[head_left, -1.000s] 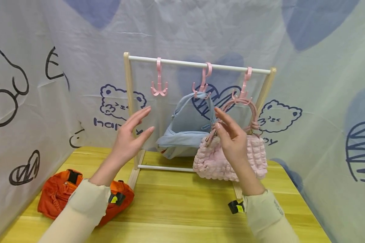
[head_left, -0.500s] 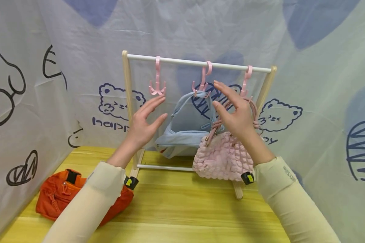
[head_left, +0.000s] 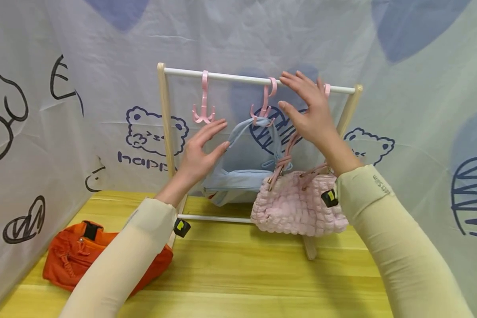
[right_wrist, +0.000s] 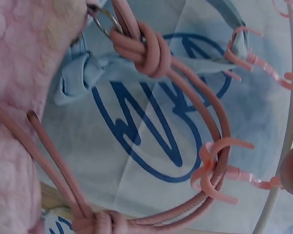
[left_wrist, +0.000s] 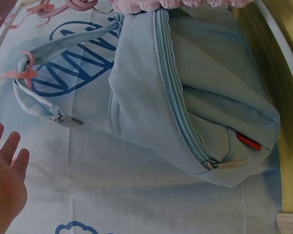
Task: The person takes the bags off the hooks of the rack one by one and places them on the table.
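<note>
My left hand (head_left: 200, 154), fingers extended, is in front of the light blue bag (head_left: 238, 183), near its strap; whether it touches is unclear. My right hand (head_left: 312, 108) is raised by the rack's white rail (head_left: 238, 78) with fingers extended, holding nothing visible. The blue bag hangs by its strap from the middle pink hook (head_left: 265, 106). From the right hook (right_wrist: 215, 170) the puffy pink handbag (head_left: 294, 207) hangs by its knotted handles (right_wrist: 222, 126); in the head view my right hand mostly hides that hook. The left hook (head_left: 204, 104) carries nothing.
An orange-red bag (head_left: 73, 256) lies on the wooden table (head_left: 238, 274) at the left, partly behind my left sleeve. Wooden posts (head_left: 164, 110) hold up the rail, and a lower white bar (head_left: 218, 218) crosses near the table. Patterned cloth (head_left: 115, 53) surrounds the table.
Both hands have risen. My left hand has moved right toward the blue bag's strap, and my right hand has gone up from the pink bag to the rail. The bags hang as before.
</note>
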Demonstrator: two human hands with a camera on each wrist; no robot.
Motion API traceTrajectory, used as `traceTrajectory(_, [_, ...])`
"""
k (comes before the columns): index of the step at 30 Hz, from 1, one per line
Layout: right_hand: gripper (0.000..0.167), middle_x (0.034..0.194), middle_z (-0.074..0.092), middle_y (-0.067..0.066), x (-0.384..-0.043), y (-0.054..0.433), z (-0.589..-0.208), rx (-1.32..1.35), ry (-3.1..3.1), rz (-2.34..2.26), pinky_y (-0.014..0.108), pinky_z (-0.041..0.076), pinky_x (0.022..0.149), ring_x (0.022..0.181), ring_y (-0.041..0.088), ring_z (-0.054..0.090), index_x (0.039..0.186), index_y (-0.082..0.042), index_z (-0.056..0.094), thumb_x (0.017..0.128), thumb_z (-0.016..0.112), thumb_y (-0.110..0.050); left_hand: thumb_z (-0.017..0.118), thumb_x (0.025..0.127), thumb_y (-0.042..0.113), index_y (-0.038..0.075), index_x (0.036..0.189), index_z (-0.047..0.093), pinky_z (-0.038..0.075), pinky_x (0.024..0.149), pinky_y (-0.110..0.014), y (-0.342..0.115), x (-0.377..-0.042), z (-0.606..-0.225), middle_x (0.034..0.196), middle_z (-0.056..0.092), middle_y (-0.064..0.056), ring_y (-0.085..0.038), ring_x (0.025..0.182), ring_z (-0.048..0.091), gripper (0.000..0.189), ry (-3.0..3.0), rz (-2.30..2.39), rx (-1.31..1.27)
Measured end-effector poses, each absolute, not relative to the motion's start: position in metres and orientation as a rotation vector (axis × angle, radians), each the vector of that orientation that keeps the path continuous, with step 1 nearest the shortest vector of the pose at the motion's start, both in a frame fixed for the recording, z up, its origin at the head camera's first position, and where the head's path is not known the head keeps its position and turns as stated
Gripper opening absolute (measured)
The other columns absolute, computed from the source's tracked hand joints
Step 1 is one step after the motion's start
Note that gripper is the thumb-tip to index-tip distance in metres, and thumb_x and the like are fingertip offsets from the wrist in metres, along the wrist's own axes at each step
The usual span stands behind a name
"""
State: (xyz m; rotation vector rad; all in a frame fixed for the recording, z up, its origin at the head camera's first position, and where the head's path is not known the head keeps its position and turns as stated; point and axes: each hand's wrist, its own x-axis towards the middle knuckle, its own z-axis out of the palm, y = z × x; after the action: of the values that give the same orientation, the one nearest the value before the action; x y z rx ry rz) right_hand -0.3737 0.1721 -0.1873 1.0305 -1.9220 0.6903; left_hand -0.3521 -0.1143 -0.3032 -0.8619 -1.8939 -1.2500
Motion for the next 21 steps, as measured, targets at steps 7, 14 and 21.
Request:
traceTrajectory(7, [0.05,0.15,0.059,0.012,-0.388,0.171,-0.177,1.025,-1.947,0.641,0.05,0.001,0.129,0.148,0.037,0.041,0.142,-0.006,0.063,0.095,0.077,-0.014,0.074,0.097,0.008,0.001,0.14,0.064,0.043,0.115,-0.044,-0.102,-0.368,-0.301,0.15,0.057,-0.011,-0.025,0.142,0.05,0.044,-1.895,-1.331,-0.88])
traceTrajectory(14, [0.048,0.151,0.059,0.005,-0.39,0.169,-0.173,0.977,-2.03,0.53,0.047,-0.001,0.129,0.147,0.03,0.043,0.145,-0.012,0.062,0.099,0.073,-0.02,0.073,0.099,0.016,0.011,0.144,0.063,0.043,0.115,-0.038,-0.085,-0.376,-0.292,0.154,0.055,-0.002,-0.018,0.141,0.049,0.046,-2.0,-1.38,-0.833])
traceTrajectory(21, [0.043,0.148,0.061,0.002,-0.392,0.162,-0.173,0.941,-2.057,0.525,0.047,0.009,0.127,0.13,0.03,0.057,0.143,-0.017,0.065,0.101,0.07,-0.022,0.072,0.099,0.013,0.008,0.141,0.065,0.041,0.117,-0.037,-0.07,-0.389,-0.288,0.149,0.059,-0.009,-0.023,0.14,0.051,0.042,-1.976,-1.403,-0.846])
